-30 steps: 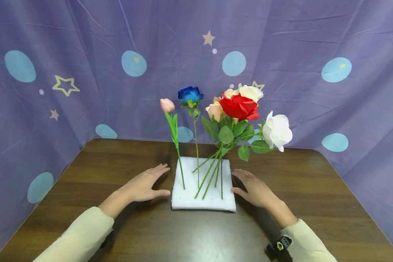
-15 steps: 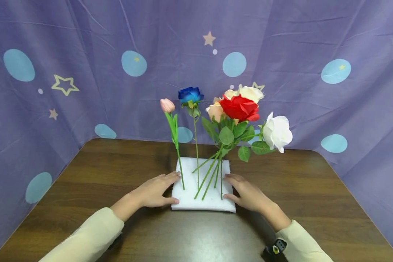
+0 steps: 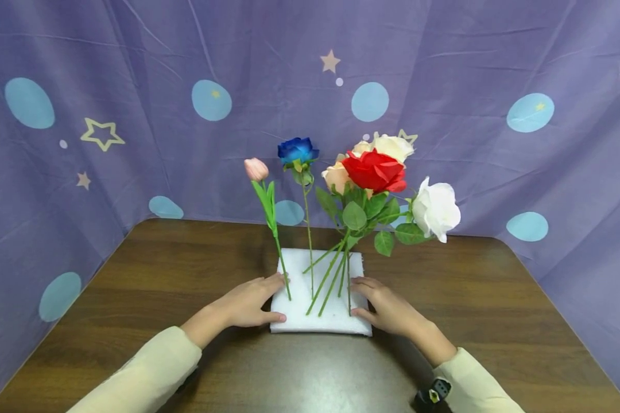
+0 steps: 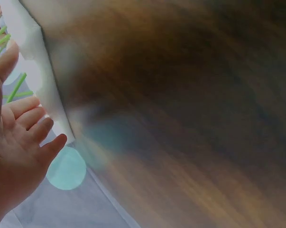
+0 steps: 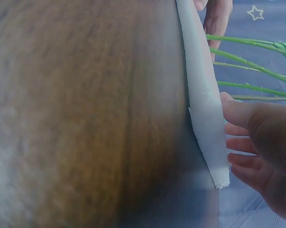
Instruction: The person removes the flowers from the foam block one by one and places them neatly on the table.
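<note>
A white foam block (image 3: 336, 324) lies on the table with several artificial flowers upright in it. My left hand (image 3: 249, 303) rests its straight fingers and thumb on the block's left edge, fingertips right by the pink tulip's stem. On the opposite edge rests my right hand (image 3: 390, 307), fingers extended beside the rightmost stem. The pink tulip (image 3: 256, 170) leans left, next to a blue rose (image 3: 297, 150). A red rose (image 3: 376, 171), a white rose (image 3: 436, 209), a cream rose (image 3: 395, 147) and a peach rose (image 3: 336, 177) cluster at the right. Their stems cross low down.
The brown wooden table (image 3: 175, 258) surrounds the block. Behind it hangs a purple curtain (image 3: 268, 69) printed with stars and blue dots. Leaves and the white rose reach out past the block's right side.
Both hands have moved inward from beside the foam block onto its edges. The tulip tilts a little further left; the other blooms have shifted slightly left.
</note>
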Action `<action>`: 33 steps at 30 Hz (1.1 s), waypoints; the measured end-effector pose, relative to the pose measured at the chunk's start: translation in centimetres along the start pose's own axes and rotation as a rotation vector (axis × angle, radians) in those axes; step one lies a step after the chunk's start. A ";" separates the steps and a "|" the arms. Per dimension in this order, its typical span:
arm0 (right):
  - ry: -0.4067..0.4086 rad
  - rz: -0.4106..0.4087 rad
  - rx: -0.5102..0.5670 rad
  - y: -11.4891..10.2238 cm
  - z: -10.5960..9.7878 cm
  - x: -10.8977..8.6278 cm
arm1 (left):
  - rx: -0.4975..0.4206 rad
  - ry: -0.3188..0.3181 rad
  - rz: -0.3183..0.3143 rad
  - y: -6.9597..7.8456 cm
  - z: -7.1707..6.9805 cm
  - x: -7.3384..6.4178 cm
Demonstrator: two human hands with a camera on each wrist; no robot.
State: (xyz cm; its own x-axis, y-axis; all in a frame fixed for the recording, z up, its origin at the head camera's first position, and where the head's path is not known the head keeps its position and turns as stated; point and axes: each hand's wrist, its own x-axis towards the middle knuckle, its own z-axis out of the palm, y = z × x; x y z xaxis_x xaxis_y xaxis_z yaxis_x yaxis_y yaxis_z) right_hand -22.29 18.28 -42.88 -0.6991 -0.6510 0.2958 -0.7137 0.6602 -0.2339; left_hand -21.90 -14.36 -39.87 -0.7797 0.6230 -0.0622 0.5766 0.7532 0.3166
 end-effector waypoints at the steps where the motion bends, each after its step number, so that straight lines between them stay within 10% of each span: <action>1: 0.006 -0.006 0.005 -0.1 0.0 0.0 | 0.008 0.000 0.010 0.0 -0.1 0.0; 33: 0.042 -0.047 0.089 -0.5 0.0 0.3 | 0.049 0.002 0.014 0.4 0.1 0.2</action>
State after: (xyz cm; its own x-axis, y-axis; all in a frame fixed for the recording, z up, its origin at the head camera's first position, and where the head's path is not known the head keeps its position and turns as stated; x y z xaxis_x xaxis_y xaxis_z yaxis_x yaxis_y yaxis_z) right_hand -22.19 17.75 -42.67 -0.6637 -0.6631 0.3461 -0.7480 0.5924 -0.2993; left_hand -21.78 -13.90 -39.81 -0.7716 0.6336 -0.0563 0.5989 0.7535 0.2712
